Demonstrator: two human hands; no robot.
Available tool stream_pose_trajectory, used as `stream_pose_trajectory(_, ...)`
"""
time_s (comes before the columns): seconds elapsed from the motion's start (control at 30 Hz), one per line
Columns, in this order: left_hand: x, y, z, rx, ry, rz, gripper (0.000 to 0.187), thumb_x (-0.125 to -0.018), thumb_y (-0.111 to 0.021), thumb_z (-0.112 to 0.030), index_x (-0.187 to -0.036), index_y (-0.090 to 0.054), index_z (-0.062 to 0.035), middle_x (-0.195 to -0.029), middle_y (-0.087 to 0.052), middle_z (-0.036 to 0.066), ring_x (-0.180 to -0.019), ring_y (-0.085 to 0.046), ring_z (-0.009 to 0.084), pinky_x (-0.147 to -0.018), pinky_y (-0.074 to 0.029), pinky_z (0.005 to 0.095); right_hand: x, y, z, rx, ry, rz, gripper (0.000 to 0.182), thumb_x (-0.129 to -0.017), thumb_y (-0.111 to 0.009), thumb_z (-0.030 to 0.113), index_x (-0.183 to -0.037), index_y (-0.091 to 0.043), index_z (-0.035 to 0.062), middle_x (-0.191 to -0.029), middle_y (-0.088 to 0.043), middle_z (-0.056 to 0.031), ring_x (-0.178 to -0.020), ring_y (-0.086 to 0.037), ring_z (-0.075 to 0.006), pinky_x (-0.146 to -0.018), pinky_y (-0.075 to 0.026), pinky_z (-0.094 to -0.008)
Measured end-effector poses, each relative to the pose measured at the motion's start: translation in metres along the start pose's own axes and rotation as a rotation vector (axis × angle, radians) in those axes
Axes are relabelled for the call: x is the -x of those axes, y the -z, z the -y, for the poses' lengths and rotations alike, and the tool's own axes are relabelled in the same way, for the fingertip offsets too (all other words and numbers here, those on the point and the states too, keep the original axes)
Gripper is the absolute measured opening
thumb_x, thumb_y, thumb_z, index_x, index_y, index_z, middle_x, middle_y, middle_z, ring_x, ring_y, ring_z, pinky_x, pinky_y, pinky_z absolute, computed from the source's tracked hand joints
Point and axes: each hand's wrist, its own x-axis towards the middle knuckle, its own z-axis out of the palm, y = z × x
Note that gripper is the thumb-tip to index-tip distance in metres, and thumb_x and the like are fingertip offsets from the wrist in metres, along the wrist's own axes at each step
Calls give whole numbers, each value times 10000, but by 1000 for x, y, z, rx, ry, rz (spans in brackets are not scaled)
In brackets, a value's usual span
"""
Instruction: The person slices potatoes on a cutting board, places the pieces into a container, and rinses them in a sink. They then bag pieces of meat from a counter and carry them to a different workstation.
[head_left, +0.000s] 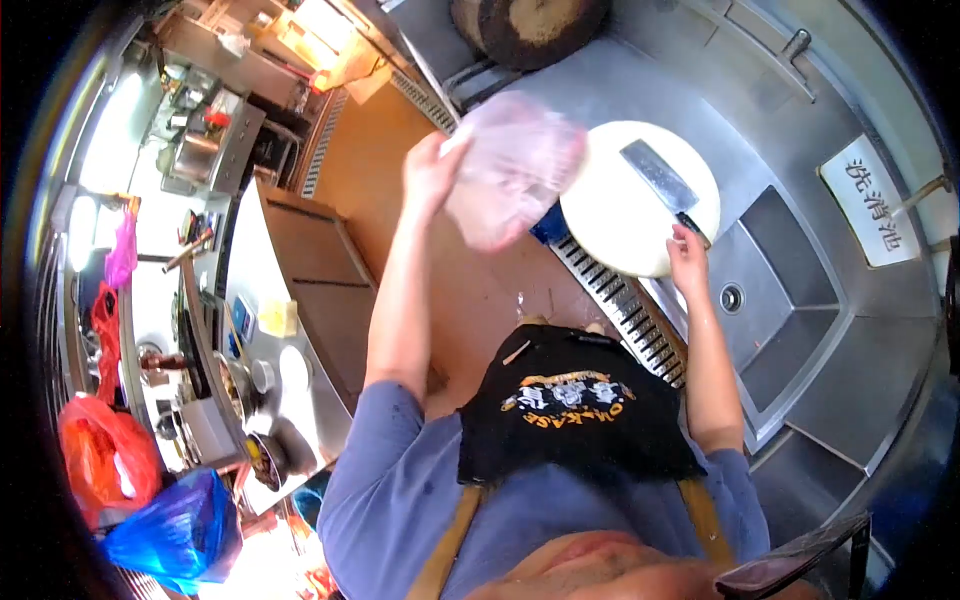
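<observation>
Eyewear (800, 555) sits nearest. The left hand (430, 178) grips the plastic bag (515, 170), contents pinkish, by the round board (595, 215) and out over the floor (390, 180); a slack grip or torn plastic could drop it there. The right hand (688, 262) closes on the handle of the cleaver (660, 175), blade above the board; a slippery hold could send it into the sink (768, 300), a careless swing slit the bag
</observation>
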Motion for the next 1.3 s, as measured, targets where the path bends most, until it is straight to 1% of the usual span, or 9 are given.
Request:
stream_pose_trajectory(0.13, -88, -113, 2, 126, 28, 268, 356, -836, -680, -359, -824, -676, -4, -798, -685, 146, -720, -642, 232, -668, -486, 353, 15, 5, 3, -13, -121, -26, 319, -852, -625, 136, -1155, -603, 39, -1055, -620, -146, -831, -622, -223, -772, -500, -335)
stream_pose_trajectory(0.23, -131, -210, 41, 89, -229, 218, 329, -843, -672, -334, -863, -680, -6, -848, -691, 141, -751, -637, 217, -691, -480, 332, 14, -3, 24, 22, -154, -57, 311, -851, -626, 138, -1147, -606, 43, -1049, -623, -133, -844, -625, -222, -779, -500, -332)
stream_pose_trajectory(0.3, -148, -239, 30, 280, -12, 403, 290, -865, -644, -298, -917, -674, -14, -851, -684, 135, -762, -629, 209, -701, -475, 321, 1, -9, 40, 24, -137, -60, 297, -854, -622, 136, -1137, -610, 45, -1047, -622, -131, -845, -626, -235, -784, -499, -329)
stream_pose_trajectory(0.6, -173, -239, 23, 386, -295, 568, 205, -912, -561, -222, -977, -632, -41, -777, -633, 170, -717, -621, 328, -664, -485, 401, -198, -107, 145, 183, 35, -152, 358, -850, -639, 169, -1195, -593, 84, -1123, -594, -138, -963, -613, -296, -825, -492, -357)
stream_pose_trajectory(0.73, -220, -217, 12, 228, -702, 439, 180, -898, -575, -197, -848, -597, -25, -800, -607, 196, -779, -592, 394, -676, -470, 451, -253, -138, 156, 304, 157, -137, 399, -845, -649, 209, -1225, -577, 109, -1185, -561, -128, -1015, -590, -321, -861, -480, -373)
stream_pose_trajectory(1.0, -297, -188, -41, 260, -1043, 459, 197, -854, -601, -147, -710, -580, -15, -733, -578, 178, -694, -573, 399, -603, -468, 442, -272, -133, 161, 287, 84, -237, 219, -873, -628, 234, -1024, -663, 79, -958, -648, -131, -937, -601, -329, -794, -484, -384)
stream_pose_trajectory(1.07, -308, -182, -50, 507, -626, 623, 182, -889, -589, -130, -780, -645, 4, -734, -673, 88, -640, -634, 187, -609, -503, 324, -265, -126, 157, 294, 68, -249, 198, -874, -627, 229, -990, -669, 74, -941, -648, -131, -908, -603, -331, -773, -484, -387)
stream_pose_trajectory(1.13, -320, -167, -73, 690, -372, 698, 251, -918, -589, -167, -778, -646, 34, -745, -684, 66, -686, -624, 106, -627, -515, 286, -255, -128, 156, 291, 43, -255, 182, -875, -626, 224, -956, -674, 68, -925, -647, -131, -879, -605, -333, -753, -484, -389)
stream_pose_trajectory(1.3, -337, -197, -61, 815, -282, 816, 232, -916, -616, -214, -901, -653, 15, -813, -693, 75, -731, -627, 121, -713, -511, 254, -257, -126, 176, 205, -96, -178, 233, -867, -642, 277, -1010, -672, 95, -960, -668, -115, -870, -638, -290, -757, -494, -368)
